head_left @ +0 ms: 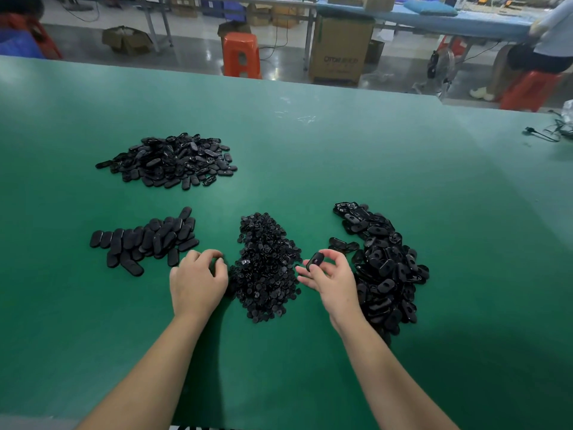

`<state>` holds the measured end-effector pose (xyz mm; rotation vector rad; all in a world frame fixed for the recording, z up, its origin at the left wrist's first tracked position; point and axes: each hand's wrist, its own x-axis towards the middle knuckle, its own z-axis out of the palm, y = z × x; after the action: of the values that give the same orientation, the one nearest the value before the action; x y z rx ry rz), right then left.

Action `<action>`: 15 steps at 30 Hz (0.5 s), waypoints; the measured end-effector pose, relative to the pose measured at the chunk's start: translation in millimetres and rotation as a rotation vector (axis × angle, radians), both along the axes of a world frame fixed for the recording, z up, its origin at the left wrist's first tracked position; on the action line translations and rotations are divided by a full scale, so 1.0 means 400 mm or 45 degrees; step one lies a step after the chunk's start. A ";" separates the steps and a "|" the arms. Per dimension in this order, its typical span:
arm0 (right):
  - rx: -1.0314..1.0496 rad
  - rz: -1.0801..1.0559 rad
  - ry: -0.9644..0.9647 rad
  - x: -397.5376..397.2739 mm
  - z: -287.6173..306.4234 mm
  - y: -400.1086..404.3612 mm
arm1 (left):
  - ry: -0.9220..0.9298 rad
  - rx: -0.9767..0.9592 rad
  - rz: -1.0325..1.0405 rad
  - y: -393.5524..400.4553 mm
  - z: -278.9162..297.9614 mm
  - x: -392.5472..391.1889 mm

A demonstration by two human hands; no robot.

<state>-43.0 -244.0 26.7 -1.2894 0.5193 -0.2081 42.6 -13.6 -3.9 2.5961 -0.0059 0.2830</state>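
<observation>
Four heaps of black plastic parts lie on the green table (310, 166). In the middle is a heap of small round pieces (266, 265). My left hand (198, 282) has its fingers curled at that heap's left edge; what they hold is hidden. My right hand (328, 277) pinches one black oval shell (315, 261) between thumb and fingers, just above the table. To its right lies a long heap of oval shells with holes (387, 268). A neat group of plain oval shells (145, 240) sits at the left.
A loose pile of oval parts (170, 161) lies further back on the left. A black cable (545, 135) lies at the table's right edge. Beyond the table stand an orange stool (241, 54), a cardboard box (341, 48) and a seated person (545, 41).
</observation>
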 end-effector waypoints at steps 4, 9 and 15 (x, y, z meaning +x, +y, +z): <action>-0.067 0.020 -0.034 -0.016 -0.017 0.007 | -0.010 -0.008 -0.093 0.005 -0.003 -0.003; -0.101 -0.014 -0.055 -0.023 -0.030 0.012 | -0.044 0.001 -0.170 0.010 -0.010 -0.002; -0.126 -0.054 -0.093 -0.032 -0.041 0.012 | -0.052 -0.002 -0.181 0.015 -0.015 0.001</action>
<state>-55.6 -239.2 10.2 -1.3628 0.4788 -0.3188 42.9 -7.8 -10.1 2.5725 -0.2040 0.2837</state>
